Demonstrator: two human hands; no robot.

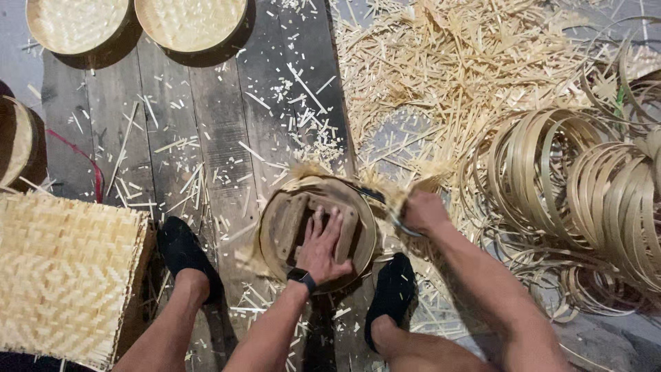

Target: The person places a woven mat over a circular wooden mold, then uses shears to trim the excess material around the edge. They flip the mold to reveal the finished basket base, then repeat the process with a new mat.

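My left hand point(322, 246) presses flat, fingers spread, on a round wooden form point(279, 231) that sits inside a hoop-rimmed woven bamboo tray point(368, 231) on the plank floor between my feet. My right hand point(421, 211) is closed around scissors point(382, 203) at the tray's right rim, where frayed strip ends point(403, 187) stick out. The blades point left along the rim. A dark watch is on my left wrist.
Two finished round trays point(76, 24) point(189, 22) lie at top left. A stack of flat woven mats point(65, 275) sits at left. Coiled bamboo hoops point(606, 200) pile at right. Offcut strips point(468, 62) cover the floor above. My feet wear black shoes point(182, 251) point(392, 289).
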